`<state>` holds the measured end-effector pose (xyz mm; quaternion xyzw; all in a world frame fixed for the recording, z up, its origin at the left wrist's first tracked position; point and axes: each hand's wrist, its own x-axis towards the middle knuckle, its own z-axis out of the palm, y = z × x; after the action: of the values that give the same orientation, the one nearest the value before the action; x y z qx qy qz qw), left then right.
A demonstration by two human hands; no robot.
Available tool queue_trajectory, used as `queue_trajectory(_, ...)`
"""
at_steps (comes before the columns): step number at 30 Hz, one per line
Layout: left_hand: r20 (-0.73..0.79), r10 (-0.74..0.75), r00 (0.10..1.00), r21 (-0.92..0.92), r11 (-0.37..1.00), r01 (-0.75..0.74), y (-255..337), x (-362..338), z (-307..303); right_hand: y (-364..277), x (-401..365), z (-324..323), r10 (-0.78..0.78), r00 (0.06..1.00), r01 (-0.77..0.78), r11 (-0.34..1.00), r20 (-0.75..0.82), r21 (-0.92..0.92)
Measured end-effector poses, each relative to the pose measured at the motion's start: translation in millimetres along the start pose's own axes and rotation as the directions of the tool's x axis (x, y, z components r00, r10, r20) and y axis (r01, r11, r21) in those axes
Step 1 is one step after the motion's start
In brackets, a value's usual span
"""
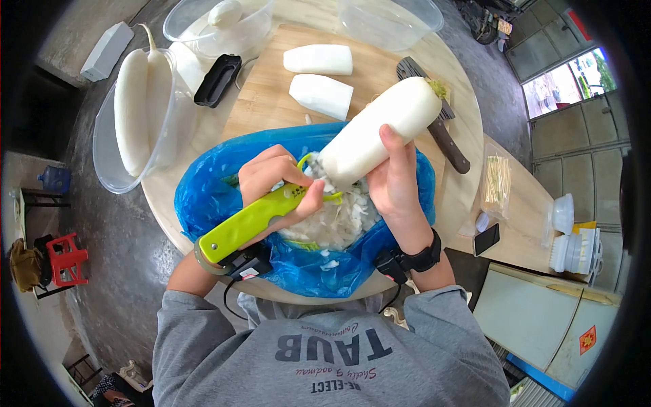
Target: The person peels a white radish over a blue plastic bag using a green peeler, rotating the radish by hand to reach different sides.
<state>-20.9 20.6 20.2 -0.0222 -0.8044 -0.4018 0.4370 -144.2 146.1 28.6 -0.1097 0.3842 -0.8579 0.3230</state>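
My left hand [274, 180] is closed around a lime-green vegetable peeler [252, 224], its head against the lower end of a white daikon radish [383, 132]. My right hand [397, 176] grips that daikon from below and the right; its greenish stem end points up and right. Beneath both hands lies a blue plastic bag [220, 159], opened wide and holding a heap of pale peelings [346, 220]. Two peeled daikon pieces [319, 60] rest on a wooden cutting board [264, 95] behind the bag.
A knife [451, 146] lies at the board's right. Clear plastic tubs [105, 163] stand at the left and back; the left one holds whole daikons [132, 112]. A black tray [217, 81] sits near the board. On a side table are skewers [497, 180] and a phone [486, 239].
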Motion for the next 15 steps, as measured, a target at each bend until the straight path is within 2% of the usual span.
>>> queue_trajectory(2, 0.095, -0.007, 0.995, 0.005, 1.0, 0.007, -1, -4, -8, 0, 1, -2, -0.004, 1.0, 0.004, 1.0, -0.031, -0.001)
queue_trajectory(6, -0.079, 0.087, 0.993, -0.07, 0.993, -0.093, -2, -8, -5, -5, 6, -9, -0.032, 0.997, 0.03, 0.999, -0.07, -0.041)
queue_trajectory(12, -0.079, 0.156, 0.985, -0.025, 0.987, -0.158, -1, -3, 3, -1, 4, -7, -0.041, 0.998, 0.036, 0.996, -0.055, -0.088)
queue_trajectory(15, -0.048, 0.108, 0.993, -0.079, 0.991, -0.112, -2, -2, 8, 2, 0, -4, -0.005, 1.0, 0.003, 0.998, -0.024, -0.061)
